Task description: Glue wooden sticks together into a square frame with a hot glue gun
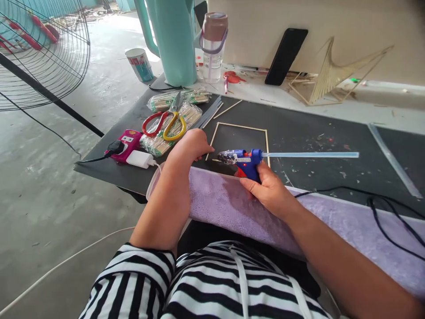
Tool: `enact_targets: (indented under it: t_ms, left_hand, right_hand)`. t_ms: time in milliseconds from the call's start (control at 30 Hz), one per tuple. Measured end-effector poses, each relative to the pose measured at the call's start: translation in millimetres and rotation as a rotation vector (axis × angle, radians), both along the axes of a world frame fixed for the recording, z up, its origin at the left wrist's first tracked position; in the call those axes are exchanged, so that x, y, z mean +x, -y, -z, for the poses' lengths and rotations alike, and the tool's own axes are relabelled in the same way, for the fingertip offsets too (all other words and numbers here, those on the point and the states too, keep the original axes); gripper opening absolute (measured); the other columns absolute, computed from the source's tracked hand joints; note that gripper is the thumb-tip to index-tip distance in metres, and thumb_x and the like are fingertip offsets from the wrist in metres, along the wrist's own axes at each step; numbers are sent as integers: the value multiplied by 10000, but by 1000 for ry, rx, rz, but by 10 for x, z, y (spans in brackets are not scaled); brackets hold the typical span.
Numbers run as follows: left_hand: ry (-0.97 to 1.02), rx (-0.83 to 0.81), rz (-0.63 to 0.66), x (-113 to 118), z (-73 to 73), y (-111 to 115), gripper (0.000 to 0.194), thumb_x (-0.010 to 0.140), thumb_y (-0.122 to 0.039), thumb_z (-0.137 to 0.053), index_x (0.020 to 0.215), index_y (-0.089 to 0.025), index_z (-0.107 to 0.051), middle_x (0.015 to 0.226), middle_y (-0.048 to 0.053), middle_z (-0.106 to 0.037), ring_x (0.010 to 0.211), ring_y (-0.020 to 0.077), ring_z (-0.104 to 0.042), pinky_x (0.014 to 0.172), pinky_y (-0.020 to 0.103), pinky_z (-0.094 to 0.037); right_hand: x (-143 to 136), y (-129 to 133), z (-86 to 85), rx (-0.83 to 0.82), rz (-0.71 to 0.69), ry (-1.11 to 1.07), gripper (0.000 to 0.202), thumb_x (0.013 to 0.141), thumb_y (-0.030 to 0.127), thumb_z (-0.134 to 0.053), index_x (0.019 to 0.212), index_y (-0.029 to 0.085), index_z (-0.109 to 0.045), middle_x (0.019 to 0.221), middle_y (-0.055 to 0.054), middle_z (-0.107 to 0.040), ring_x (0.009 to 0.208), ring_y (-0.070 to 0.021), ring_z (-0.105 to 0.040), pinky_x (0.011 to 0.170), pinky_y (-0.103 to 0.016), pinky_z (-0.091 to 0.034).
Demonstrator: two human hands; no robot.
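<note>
My right hand (270, 188) is wrapped round the handle of a blue glue gun (249, 160), whose nozzle points left. A long clear glue stick (312, 155) sticks out of its back, and a small red light glows on its side. Below the nozzle lies the near side of a four-sided frame of thin wooden sticks (242, 126), flat on the dark board. My left hand (194, 144) is closed at the frame's near left corner, its index fingertip against the left stick. The other left fingers are curled and mostly hidden by the hand.
Red-and-yellow-handled scissors (171, 124) rest on wrapped bundles of sticks (189, 116). A pink power strip (128, 144) sits at the left edge. Behind stand a teal jug (174, 44), a bottle (213, 48), a leaning phone (286, 56) and a stick model (327, 79). A black cable (375, 204) crosses the purple cloth (226, 199).
</note>
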State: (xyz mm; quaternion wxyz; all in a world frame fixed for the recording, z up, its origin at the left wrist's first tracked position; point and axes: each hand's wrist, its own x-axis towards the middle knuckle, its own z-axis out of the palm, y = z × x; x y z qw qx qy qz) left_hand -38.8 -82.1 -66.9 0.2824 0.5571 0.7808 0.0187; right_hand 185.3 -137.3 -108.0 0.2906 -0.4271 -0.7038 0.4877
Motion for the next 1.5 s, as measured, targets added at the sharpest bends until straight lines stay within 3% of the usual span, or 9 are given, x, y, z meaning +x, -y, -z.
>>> enact_targets:
  t_ms: [133,367,567,967,1167,1500]
  left_hand:
    - [-12,-13,-19,5,24,-27,252,861,-335,-707,874,-90,-762,538,37,-590,682,232,-706,669,283,-563]
    - [127,32,-53,-93,-3,16,198,903,-278,-642,1007,-135,-731,499,-15,-575,490,136,-614,551,224,-513]
    - [85,12,-9,-102,-43,41,187,882,-301,-650,920,-149,-750,462,-17,-541,435,118,-546,514,215,-467]
    - [89,23,18,-101,-3,20,194,858,-313,-665,930,-167,-771,466,-24,-524,465,120,-554,547,212,-471]
    - [89,17,56,-100,-5,23,183,863,-296,-662,930,-161,-767,459,-36,-496,437,103,-509,520,202,-448]
    - [89,47,68,-113,38,13,181,847,-311,-663,889,-172,-773,470,-23,-522,465,105,-534,545,197,-462]
  right_hand:
    - [12,1,0,-6,10,-8,239,844,319,-638,1066,262,-571,833,5,-669,484,-132,-537,462,-304,-472]
    - [-10,43,-20,-51,6,-12,232,865,311,-617,1081,242,-567,893,-1,-659,517,-116,-533,500,-297,-476]
    - [-15,49,-25,-76,-13,18,242,871,328,-610,1091,239,-560,895,-3,-649,517,-116,-535,513,-305,-473]
    - [-36,42,-20,-39,-29,91,226,875,325,-596,1078,233,-557,806,7,-639,501,-124,-527,528,-312,-468]
    - [-61,42,-24,-40,-35,86,246,882,343,-587,1100,237,-547,908,-17,-658,516,-126,-535,525,-318,-472]
    - [-82,39,-17,-15,-11,148,253,893,360,-578,1109,232,-545,730,20,-596,496,-137,-518,533,-318,-453]
